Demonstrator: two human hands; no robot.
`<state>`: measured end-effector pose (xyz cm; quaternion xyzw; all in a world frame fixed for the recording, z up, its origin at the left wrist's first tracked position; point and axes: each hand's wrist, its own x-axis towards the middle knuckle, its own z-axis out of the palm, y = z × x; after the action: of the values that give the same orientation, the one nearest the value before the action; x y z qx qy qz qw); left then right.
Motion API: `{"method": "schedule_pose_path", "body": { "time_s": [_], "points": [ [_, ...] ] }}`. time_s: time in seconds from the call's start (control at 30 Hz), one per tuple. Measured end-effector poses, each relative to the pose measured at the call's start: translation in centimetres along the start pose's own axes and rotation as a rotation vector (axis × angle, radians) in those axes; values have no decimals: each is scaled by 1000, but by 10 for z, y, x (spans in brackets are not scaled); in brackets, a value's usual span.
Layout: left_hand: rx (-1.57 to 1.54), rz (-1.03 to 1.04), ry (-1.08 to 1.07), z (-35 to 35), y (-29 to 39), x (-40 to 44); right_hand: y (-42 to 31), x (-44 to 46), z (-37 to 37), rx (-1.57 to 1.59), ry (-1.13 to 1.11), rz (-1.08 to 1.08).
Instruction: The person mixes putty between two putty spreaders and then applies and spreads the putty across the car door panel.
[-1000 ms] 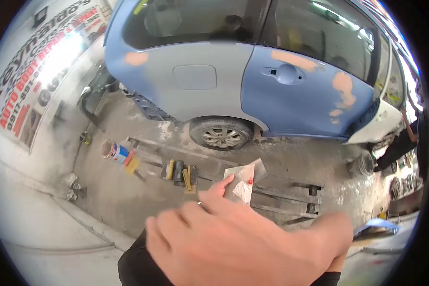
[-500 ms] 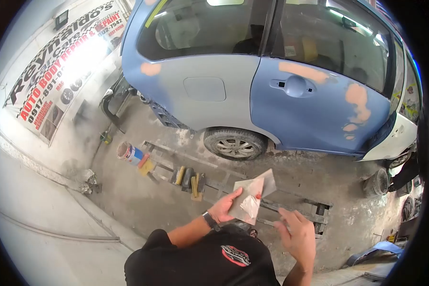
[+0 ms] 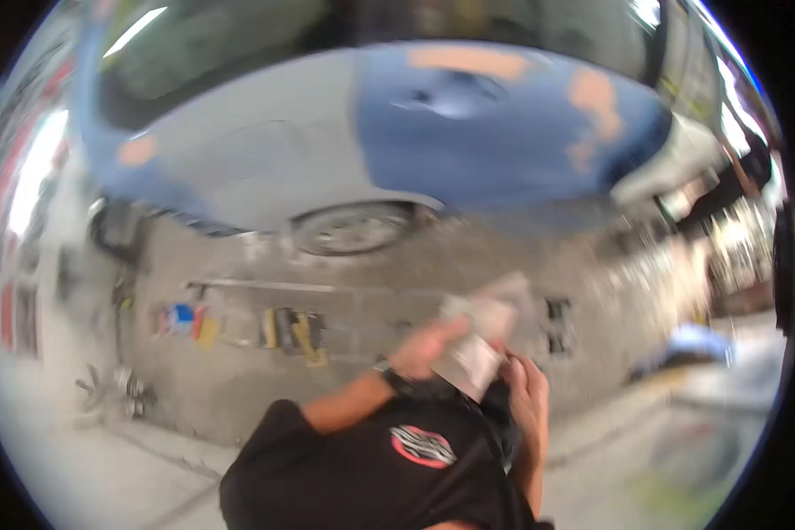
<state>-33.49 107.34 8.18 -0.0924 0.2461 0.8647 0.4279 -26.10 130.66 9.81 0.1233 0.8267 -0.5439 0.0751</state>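
My left hand (image 3: pixel 427 346) grips a flat pale mixing board (image 3: pixel 455 369), with a whitish putty smear (image 3: pixel 480 358) and a small red dab on top. A second pale sheet or plate (image 3: pixel 509 293) sticks out beyond its far edge; the blur hides its exact shape. Close to the board's right edge is my right hand (image 3: pixel 528 389), fingers pointing up and forward. Whether it touches the board or holds anything is smeared by motion. Past both hands stands a car with a blue door (image 3: pixel 503 146) bearing peach-coloured filler patches (image 3: pixel 595 102).
A grey rear panel (image 3: pixel 274 141) sits above the car's wheel (image 3: pixel 353 230). On a low metal frame (image 3: pixel 265 285) lie several sanding blocks (image 3: pixel 293 331) and a blue-and-white can (image 3: pixel 178 318). Another person in dark clothes (image 3: pixel 724 190) is at the far right.
The view has swung rightward and down, blurring everything. My right hand has come in from the right to the board's edge. My left hand keeps its hold on the board.
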Motion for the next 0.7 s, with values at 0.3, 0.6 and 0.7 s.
{"method": "schedule_pose_path", "body": {
  "time_s": [0.3,0.6,0.7],
  "points": [
    [-143,360,315,-102,53,-1,-24,19,7,-168,-255,-185],
    [-221,150,282,-64,68,43,-49,75,-23,-56,-67,-279],
    [-295,90,90,-48,71,90,-33,84,-40,50,-256,-30]
  ]
}}
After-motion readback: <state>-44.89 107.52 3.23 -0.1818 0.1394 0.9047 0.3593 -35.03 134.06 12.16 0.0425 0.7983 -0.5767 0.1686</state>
